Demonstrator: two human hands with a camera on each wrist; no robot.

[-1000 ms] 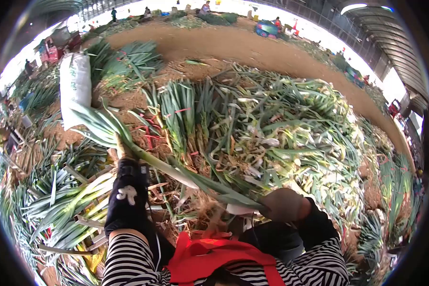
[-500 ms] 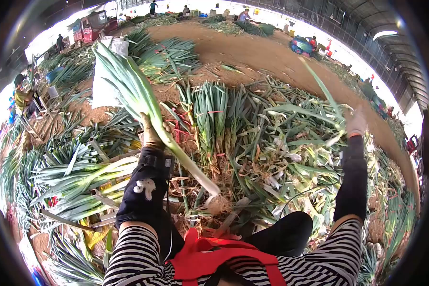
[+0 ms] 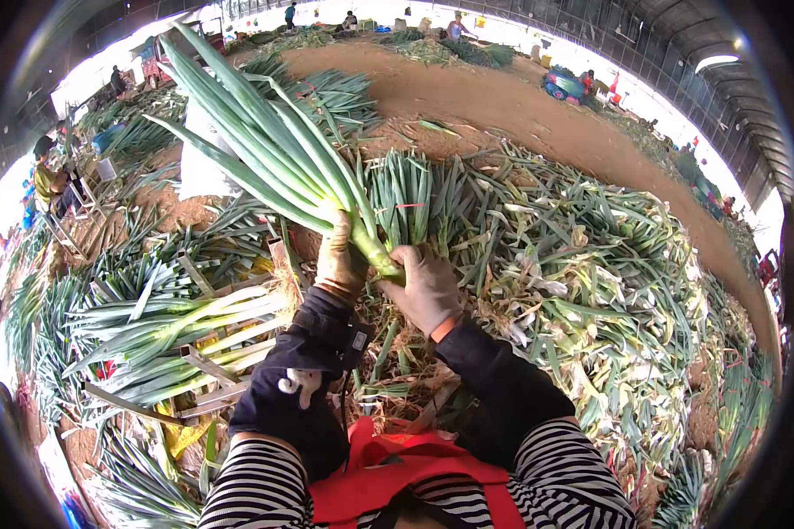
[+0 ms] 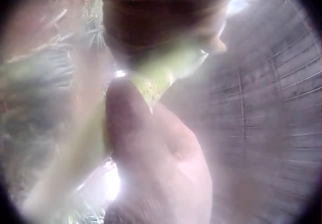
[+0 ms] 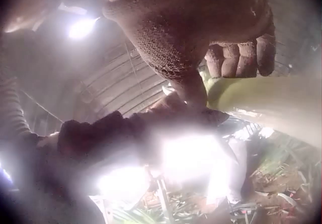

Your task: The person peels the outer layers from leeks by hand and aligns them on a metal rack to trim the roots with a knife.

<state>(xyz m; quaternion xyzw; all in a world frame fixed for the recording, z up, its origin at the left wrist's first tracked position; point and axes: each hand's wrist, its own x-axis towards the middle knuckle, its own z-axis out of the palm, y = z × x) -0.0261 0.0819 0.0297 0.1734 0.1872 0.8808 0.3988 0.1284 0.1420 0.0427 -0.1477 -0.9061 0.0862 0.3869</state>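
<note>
A large leek [image 3: 265, 150] with long green leaves slants up and left in front of me in the head view. My gloved left hand [image 3: 338, 260] grips it where the leaves fan out. My right hand [image 3: 428, 289], in a pale knit glove, pinches the stalk just below, close beside the left hand. The right wrist view shows the right hand's fingers [image 5: 241, 58] curled over the pale green stalk [image 5: 271, 93]. In the blurred left wrist view, the right glove [image 4: 156, 153] overlaps the leek. The root end is hidden in the head view.
A heap of stripped leaves [image 3: 582, 264] spreads to the right. Tied leeks [image 3: 401, 194] stand just ahead. Leeks with pale stalks [image 3: 185, 322] lie across a wooden rack [image 3: 212, 366] on the left. A white sack [image 3: 205, 159] stands behind the held leek. Other people sit farther off.
My right hand has come back from the far right, where it held a leaf over the heap, to the stalk. The left hand has shifted right and tilted the leek; its roots have passed from view.
</note>
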